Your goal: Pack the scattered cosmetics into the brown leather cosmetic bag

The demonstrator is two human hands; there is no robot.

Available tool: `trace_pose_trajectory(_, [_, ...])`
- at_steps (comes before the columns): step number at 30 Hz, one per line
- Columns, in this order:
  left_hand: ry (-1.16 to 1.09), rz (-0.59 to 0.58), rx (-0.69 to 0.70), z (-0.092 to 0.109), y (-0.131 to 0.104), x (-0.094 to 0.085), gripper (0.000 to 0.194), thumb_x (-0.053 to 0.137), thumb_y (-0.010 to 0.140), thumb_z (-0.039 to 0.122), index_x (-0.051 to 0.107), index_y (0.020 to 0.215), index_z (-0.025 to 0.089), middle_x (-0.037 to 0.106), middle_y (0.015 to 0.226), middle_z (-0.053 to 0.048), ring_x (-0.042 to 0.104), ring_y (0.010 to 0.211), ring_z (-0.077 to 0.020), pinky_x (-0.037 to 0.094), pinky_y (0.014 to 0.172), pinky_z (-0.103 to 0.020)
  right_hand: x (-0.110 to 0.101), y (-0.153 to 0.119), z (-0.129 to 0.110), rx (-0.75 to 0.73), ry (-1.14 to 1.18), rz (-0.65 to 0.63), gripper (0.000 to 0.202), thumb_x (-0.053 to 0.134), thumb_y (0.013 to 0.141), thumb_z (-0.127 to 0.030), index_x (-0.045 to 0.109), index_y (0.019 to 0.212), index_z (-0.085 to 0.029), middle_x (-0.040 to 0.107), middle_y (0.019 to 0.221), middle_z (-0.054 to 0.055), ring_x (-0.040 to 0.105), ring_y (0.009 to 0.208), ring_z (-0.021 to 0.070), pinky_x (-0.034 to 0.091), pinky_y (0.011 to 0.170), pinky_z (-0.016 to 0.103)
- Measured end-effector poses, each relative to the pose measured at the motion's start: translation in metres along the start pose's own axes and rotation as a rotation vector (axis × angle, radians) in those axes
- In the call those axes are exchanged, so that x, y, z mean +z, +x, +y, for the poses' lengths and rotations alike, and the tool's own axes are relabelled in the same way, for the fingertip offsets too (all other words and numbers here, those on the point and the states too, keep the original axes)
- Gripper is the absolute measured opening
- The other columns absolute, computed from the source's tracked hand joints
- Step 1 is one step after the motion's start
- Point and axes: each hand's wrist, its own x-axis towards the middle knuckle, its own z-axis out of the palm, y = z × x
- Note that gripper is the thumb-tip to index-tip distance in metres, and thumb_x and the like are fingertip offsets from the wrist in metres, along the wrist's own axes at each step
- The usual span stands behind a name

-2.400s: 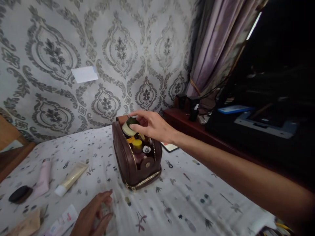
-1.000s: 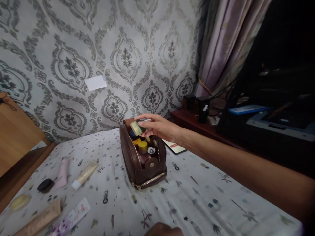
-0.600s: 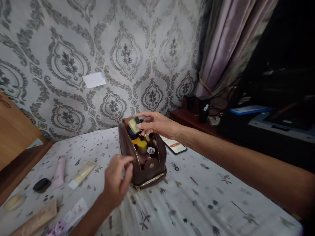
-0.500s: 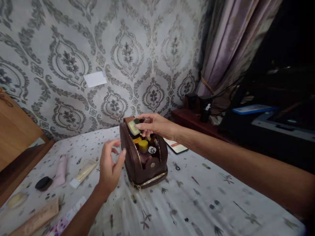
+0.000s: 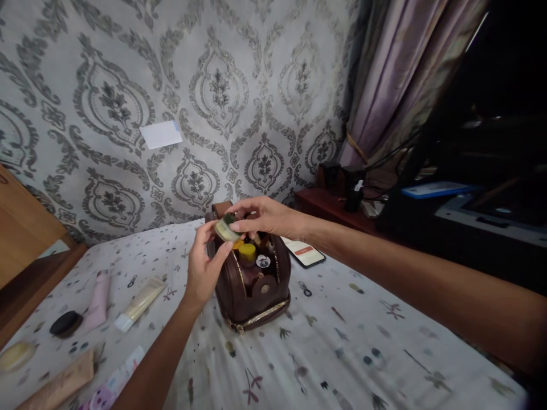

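A small, flat container with a pale yellow-green label (image 5: 226, 230) is above the opening of a dark brown zippered cosmetic bag (image 5: 252, 307). My right hand (image 5: 267, 219) pinches its right side between thumb and fingers. At its left end, the fingers and thumb of my left hand (image 5: 205, 265) close around the edge. Inside the bag sit a yellow-capped jar (image 5: 247, 253) and a round, shiny silver top (image 5: 263, 261). Other contents are dark or covered by my hands. The bag stands upright, its top unzipped and front flap folded down.
To the left lie a pink tube (image 5: 98, 299), a cream tube (image 5: 140, 304), a black round compact (image 5: 65, 323), a pale round item (image 5: 17, 356) and a beige tube (image 5: 64, 384). A phone (image 5: 305, 252) lies behind the bag's right side. Patterned wallpaper (image 5: 222, 102) rises behind.
My left hand has moved right and up to the small container and now grips its left end. The container has shifted slightly left and tilted, still in my right hand.
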Motion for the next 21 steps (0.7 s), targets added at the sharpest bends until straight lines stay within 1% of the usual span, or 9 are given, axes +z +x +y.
trace_pose_trajectory(4, [0.073, -0.043, 0.025, -0.006, 0.0, -0.004, 0.037, 0.057, 0.094, 0.038, 0.052, 0.125, 0.018, 0.061, 0.125, -0.011, 0.058, 0.118, -0.0225, 0.043, 0.102, -0.035, -0.006, 0.006, 0.001, -0.056, -0.147, -0.013, 0.032, 0.078, 0.073, -0.028, 0.069, 0.101, -0.015, 0.064, 0.07, -0.003, 0.06, 0.058, 0.0091, 0.049, 0.054, 0.02])
trace_pose_trajectory(7, [0.102, -0.062, 0.039, -0.013, 0.001, -0.005, 0.037, 0.049, 0.098, 0.039, 0.048, 0.129, 0.018, 0.062, 0.118, -0.011, 0.059, 0.114, -0.0223, 0.042, 0.103, -0.038, -0.009, 0.011, 0.004, -0.096, -0.314, 0.029, 0.031, 0.072, 0.078, -0.029, 0.069, 0.105, -0.013, 0.065, 0.072, -0.002, 0.06, 0.059, 0.0103, 0.047, 0.058, 0.023])
trace_pose_trajectory(11, [0.169, -0.043, 0.074, -0.022, 0.0, -0.006, 0.037, 0.048, 0.099, 0.038, 0.048, 0.132, 0.02, 0.063, 0.109, -0.009, 0.059, 0.11, -0.0227, 0.04, 0.104, -0.04, -0.011, 0.015, 0.005, -0.155, -0.608, 0.074, 0.037, 0.071, 0.079, -0.028, 0.07, 0.113, -0.012, 0.068, 0.083, 0.001, 0.06, 0.068, 0.0127, 0.043, 0.066, 0.025])
trace_pose_trajectory(13, [0.173, -0.016, 0.101, -0.025, -0.001, -0.006, 0.037, 0.049, 0.099, 0.037, 0.048, 0.132, 0.021, 0.063, 0.107, -0.008, 0.058, 0.11, -0.0225, 0.04, 0.104, -0.04, -0.01, 0.016, 0.001, -0.158, -0.76, 0.084, 0.041, 0.071, 0.079, -0.028, 0.069, 0.118, -0.014, 0.068, 0.085, 0.001, 0.058, 0.071, 0.013, 0.04, 0.066, 0.024])
trace_pose_trajectory(17, [0.154, 0.039, 0.133, -0.027, -0.003, -0.005, 0.033, 0.05, 0.098, 0.037, 0.051, 0.128, 0.023, 0.064, 0.107, -0.008, 0.059, 0.108, -0.0219, 0.043, 0.101, -0.039, -0.004, 0.018, -0.009, -0.159, -1.023, 0.038, 0.038, 0.069, 0.082, -0.027, 0.069, 0.118, -0.017, 0.068, 0.083, 0.001, 0.055, 0.071, 0.0135, 0.034, 0.064, 0.023])
trace_pose_trajectory(21, [0.153, 0.064, 0.14, -0.027, -0.004, -0.004, 0.031, 0.049, 0.099, 0.037, 0.052, 0.126, 0.023, 0.063, 0.107, -0.009, 0.06, 0.108, -0.0218, 0.044, 0.099, -0.038, 0.002, 0.026, -0.011, -0.166, -1.213, -0.03, 0.031, 0.068, 0.084, -0.027, 0.07, 0.113, -0.017, 0.071, 0.092, 0.005, 0.06, 0.084, 0.0184, 0.034, 0.07, 0.025])
